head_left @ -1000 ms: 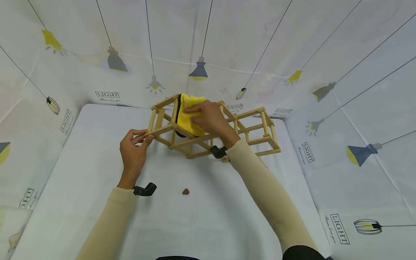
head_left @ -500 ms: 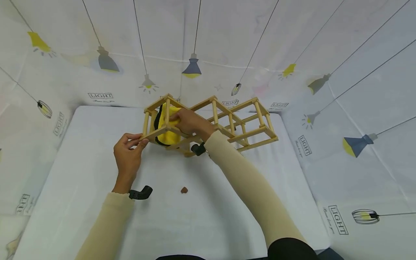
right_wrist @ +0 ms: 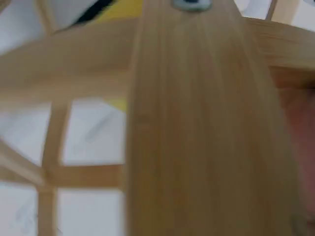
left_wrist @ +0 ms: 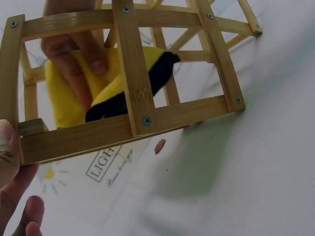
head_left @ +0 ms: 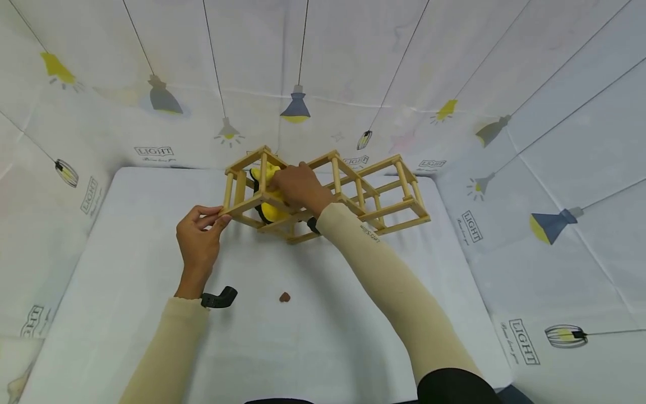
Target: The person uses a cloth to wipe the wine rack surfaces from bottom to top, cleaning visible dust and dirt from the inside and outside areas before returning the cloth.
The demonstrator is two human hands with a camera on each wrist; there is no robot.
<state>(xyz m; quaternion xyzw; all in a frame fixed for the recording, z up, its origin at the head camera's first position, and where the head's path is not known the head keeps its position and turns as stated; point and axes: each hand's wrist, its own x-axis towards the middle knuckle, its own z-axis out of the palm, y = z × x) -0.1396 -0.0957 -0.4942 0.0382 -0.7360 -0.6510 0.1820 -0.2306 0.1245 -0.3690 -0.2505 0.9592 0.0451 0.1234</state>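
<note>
A wooden slatted rack [head_left: 335, 174] with several open box-like sections stands at the far side of the white table. My left hand [head_left: 199, 244] pinches its near left corner between thumb and fingers. Inside the left section, my right hand [head_left: 301, 188] holds a yellow cloth [head_left: 272, 213] with a black border against the slats. In the left wrist view, right-hand fingers [left_wrist: 69, 54] press into the bunched cloth [left_wrist: 64, 93] behind an upright slat [left_wrist: 135, 88]. A blurred slat [right_wrist: 197, 123] fills most of the right wrist view and hides the right hand's grip.
A small brown heart-shaped piece [head_left: 285, 297] lies on the white tabletop [head_left: 252, 348] in front of the rack. White curtain-like walls [head_left: 353, 62] printed with hanging lamps stand behind and at both sides.
My right hand has taken the cloth from the left section's right side down into that section, then slightly back rightward. The left hand keeps its hold on the rack's corner.
</note>
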